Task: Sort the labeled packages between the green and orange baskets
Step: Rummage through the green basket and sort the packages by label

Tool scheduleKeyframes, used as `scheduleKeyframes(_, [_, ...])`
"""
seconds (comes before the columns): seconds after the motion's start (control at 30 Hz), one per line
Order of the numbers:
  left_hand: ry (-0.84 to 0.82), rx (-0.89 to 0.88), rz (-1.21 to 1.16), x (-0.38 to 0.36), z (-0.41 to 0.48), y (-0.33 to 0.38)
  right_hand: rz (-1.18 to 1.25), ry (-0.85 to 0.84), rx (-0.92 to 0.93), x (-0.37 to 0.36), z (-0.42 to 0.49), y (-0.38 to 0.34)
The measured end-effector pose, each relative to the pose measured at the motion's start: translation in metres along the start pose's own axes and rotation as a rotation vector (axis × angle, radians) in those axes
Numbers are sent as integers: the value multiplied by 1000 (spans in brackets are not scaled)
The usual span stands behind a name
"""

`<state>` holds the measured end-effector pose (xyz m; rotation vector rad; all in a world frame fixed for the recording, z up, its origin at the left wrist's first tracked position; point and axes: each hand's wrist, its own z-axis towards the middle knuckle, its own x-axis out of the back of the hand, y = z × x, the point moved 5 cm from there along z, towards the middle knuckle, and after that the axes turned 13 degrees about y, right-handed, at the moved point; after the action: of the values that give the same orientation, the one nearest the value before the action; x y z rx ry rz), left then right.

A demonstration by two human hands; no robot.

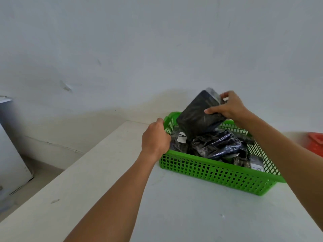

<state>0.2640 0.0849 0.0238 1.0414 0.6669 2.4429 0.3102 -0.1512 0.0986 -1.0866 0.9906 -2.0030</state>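
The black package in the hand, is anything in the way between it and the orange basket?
Nothing visible blocks it. The right hand holds the package up above the green basket. The orange basket sits off to the right, mostly out of view, with only the person's own forearm between.

Dark package (pixel 197 117) tilted above package-filled green basket (pixel 216 173); orange basket (pixel 316 142) rightward.

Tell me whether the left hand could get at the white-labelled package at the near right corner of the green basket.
Probably yes. That labelled package lies uncovered on top, and the left hand only rests on the green basket rim, holding nothing. It would have to cross under the right forearm.
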Motion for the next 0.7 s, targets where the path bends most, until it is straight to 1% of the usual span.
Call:
scheduleKeyframes(0.03, [5, -1, 0, 1, 0, 0, -41, 33, 140, 4, -2, -10])
scheduleKeyframes(0.07, [5, -1, -2, 1, 0, 0, -133, 56, 290, 6, -6, -19])
scheduleKeyframes(0.13, [0, 2, -3, 1, 0, 0, -380, 121, 556, 6, -17, -28])
scheduleKeyframes(0.17, [-3, 6, -3, 1, 0, 0, -499, 162, 657, 4, -21, -30])
scheduleKeyframes(0.2, [-5, 8, -3, 1, 0, 0, -574, 195, 728, 3, -25, -30])
scheduleKeyframes(0.23, [-7, 9, -4, 1, 0, 0, -599, 215, 761, 1, -28, -29])
scheduleKeyframes(0.33, [-4, 16, -9, 0, 0, 0, -586, 212, 807, -12, -40, -29])
scheduleKeyframes(0.37, [1, 22, -11, 0, 0, -1, -637, 160, 833, -22, -44, -28])
scheduleKeyframes(0.4, [5, 31, -12, 0, 0, -2, -702, 60, 854, -35, -49, -25])
scheduleKeyframes(0.43, [10, 40, -12, 0, 0, -2, -750, -79, 852, -47, -53, -21])
scheduleKeyframes(0.47, [15, 47, -9, 0, 0, -3, -740, -248, 795, -57, -56, -15])
scheduleKeyframes(0.5, [19, 50, -6, 1, 0, -4, -655, -429, 658, -62, -59, -10])
scheduleKeyframes(0.53, [20, 50, -2, 1, 0, -4, -510, -588, 481, -63, -61, -8])
scheduleKeyframes(0.57, [18, 47, 0, 1, 0, -4, -361, -677, 334, -62, -62, -7])
scheduleKeyframes(0.6, [16, 43, 1, 1, 0, -4, -257, -687, 259, -58, -58, -7])
scheduleKeyframes(0.63, [12, 40, 0, 1, 0, -4, -213, -636, 237, -53, -52, -6])
scheduleKeyframes(0.7, [7, 45, -4, 0, 0, -5, -264, -481, 271, -42, -39, -1])
